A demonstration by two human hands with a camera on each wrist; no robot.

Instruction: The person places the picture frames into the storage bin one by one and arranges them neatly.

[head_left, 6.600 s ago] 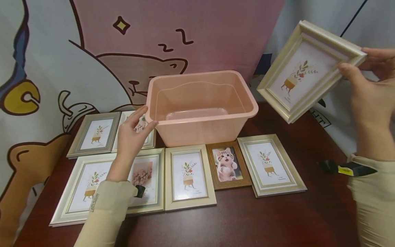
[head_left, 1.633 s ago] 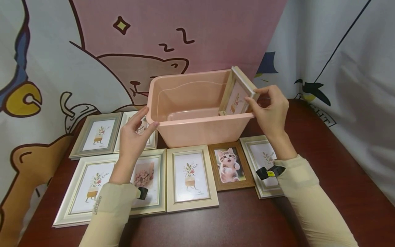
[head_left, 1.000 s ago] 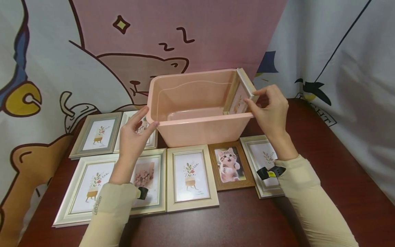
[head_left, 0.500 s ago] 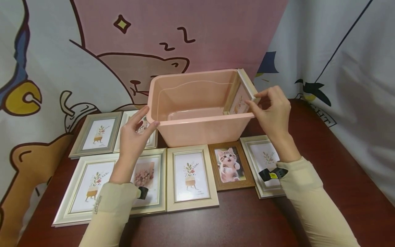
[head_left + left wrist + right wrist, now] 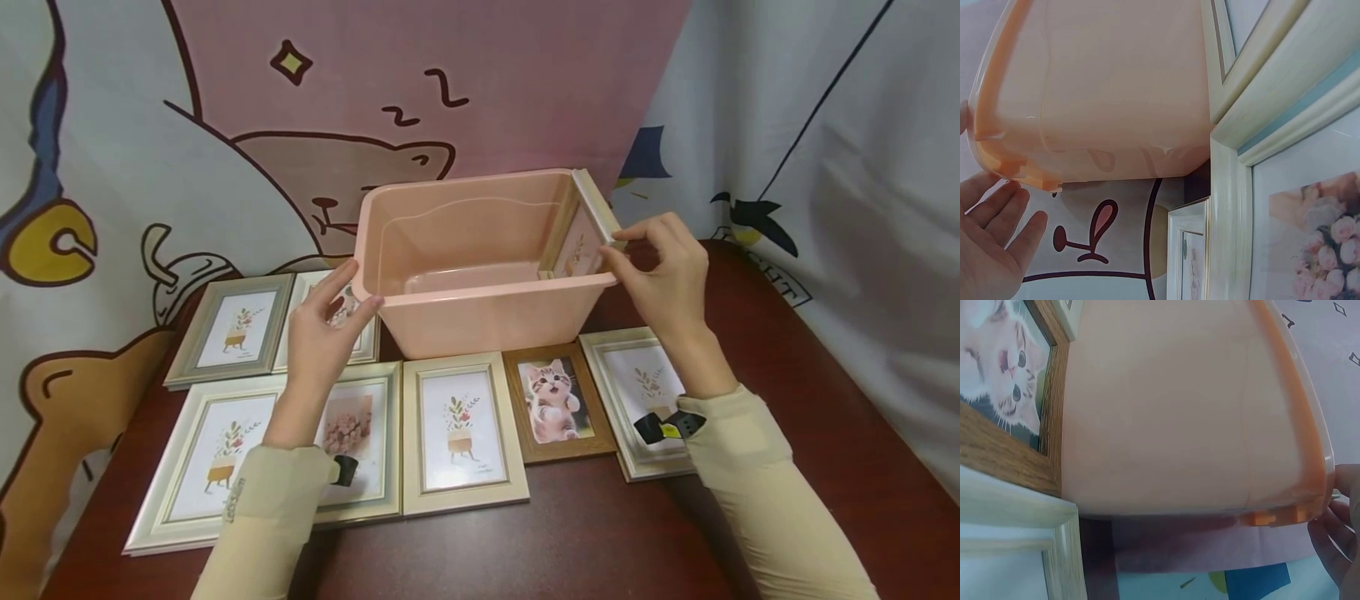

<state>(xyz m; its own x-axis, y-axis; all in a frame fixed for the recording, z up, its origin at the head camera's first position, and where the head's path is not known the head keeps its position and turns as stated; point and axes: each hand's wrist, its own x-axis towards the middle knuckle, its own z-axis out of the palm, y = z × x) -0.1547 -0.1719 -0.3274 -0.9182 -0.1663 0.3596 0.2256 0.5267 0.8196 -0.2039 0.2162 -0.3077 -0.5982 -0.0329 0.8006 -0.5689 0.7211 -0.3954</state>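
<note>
A pink plastic bin (image 5: 495,321) stands at the back of the table. At its left front corner my left hand (image 5: 324,333) holds the rim, thumb on the near side and fingers on the end. Inside the bin, along its right end wall, a cream picture frame (image 5: 596,207) with a plant print stands on edge, its top level with the rim. My right hand (image 5: 663,271) pinches that frame's near top corner between thumb and fingers. In the left wrist view the left fingers (image 5: 1004,215) lie under the rim. The bin wall hides the frame in the right wrist view.
Several picture frames lie face up around the bin: a grey one (image 5: 228,329) at back left, a large white one (image 5: 176,467), a cream one (image 5: 465,492) in front, a brown kitten one (image 5: 558,450), and another cream one (image 5: 603,400) under the right wrist. A cartoon-printed cloth (image 5: 525,83) hangs behind.
My right hand has brought the cream frame from the air at right down into the bin and against its right end. My left hand has stayed on the rim.
</note>
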